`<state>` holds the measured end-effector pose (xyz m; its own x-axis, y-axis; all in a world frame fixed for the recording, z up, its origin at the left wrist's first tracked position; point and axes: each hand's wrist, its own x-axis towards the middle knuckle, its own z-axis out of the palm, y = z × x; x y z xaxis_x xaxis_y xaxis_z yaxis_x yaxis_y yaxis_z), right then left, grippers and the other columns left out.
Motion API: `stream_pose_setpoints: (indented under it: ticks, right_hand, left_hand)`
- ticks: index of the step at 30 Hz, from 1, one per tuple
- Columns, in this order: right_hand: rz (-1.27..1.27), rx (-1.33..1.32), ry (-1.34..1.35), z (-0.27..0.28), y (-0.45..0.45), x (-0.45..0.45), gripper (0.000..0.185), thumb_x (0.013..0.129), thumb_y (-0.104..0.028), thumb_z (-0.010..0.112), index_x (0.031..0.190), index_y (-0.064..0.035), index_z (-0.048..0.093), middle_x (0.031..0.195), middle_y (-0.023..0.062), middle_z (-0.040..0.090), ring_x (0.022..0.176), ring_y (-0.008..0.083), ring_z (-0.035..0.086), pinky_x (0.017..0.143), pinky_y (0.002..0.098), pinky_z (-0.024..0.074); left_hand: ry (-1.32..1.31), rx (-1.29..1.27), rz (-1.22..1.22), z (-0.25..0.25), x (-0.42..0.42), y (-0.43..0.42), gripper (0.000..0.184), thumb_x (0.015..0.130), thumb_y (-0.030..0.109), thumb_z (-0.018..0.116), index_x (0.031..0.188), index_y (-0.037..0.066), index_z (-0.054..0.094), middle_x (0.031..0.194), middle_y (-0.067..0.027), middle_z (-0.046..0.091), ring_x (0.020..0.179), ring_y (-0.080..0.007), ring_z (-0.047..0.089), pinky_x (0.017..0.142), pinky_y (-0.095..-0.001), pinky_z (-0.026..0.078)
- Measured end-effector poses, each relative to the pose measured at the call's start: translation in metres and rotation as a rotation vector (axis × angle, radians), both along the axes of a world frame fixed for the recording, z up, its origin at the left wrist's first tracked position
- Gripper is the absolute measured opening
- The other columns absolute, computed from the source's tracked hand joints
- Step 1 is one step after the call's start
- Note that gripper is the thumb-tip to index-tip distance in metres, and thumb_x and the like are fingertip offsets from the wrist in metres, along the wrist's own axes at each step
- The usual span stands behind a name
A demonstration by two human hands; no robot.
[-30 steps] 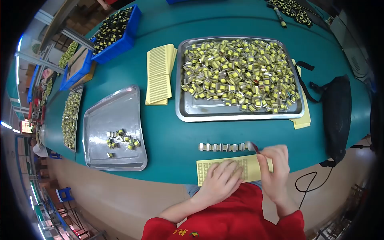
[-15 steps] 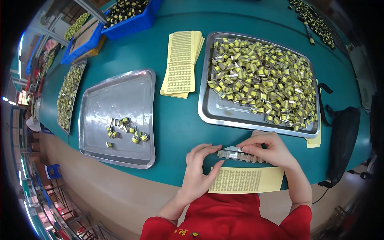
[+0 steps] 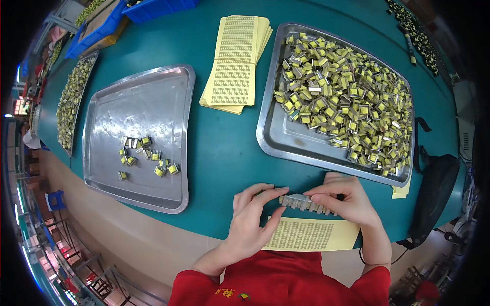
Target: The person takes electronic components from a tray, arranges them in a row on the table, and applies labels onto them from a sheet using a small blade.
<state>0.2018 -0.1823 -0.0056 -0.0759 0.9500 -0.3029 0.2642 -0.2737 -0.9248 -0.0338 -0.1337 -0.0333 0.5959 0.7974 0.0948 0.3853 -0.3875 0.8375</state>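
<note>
Fingers (image 3: 261, 196) bent, the left hand (image 3: 249, 220) brackets one end of the ridged metallic row (image 3: 308, 206) on the green table (image 3: 229, 153), grip unclear; the right hand (image 3: 348, 198) pinches a flat pale tool (image 3: 298, 196).

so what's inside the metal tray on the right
The metal tray holds heaped yellow-and-silver parts; some bare floor shows at its near side. What lies under the heap is covered.

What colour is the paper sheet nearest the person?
The sheet is yellow with dark printing, best seen in the head view.
</note>
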Motion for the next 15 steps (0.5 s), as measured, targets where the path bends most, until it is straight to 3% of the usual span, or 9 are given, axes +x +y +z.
stream_pose_setpoints:
  ticks: [15]
  right_hand:
    - [-0.034,-0.010,-0.002,-0.0044,-0.0024,-0.0030,0.015,0.086,-0.009,0.074,0.101,-0.0053,0.078,0.072,0.0026,0.070,0.066,0.0124,0.051,0.058,0.0287,0.0415]
  left_hand:
    - [0.000,0.001,-0.012,0.0014,0.0004,0.0010,0.040,0.080,0.001,0.074,0.118,0.005,0.060,0.119,-0.0023,0.070,0.117,-0.0243,0.056,0.098,-0.0373,0.038]
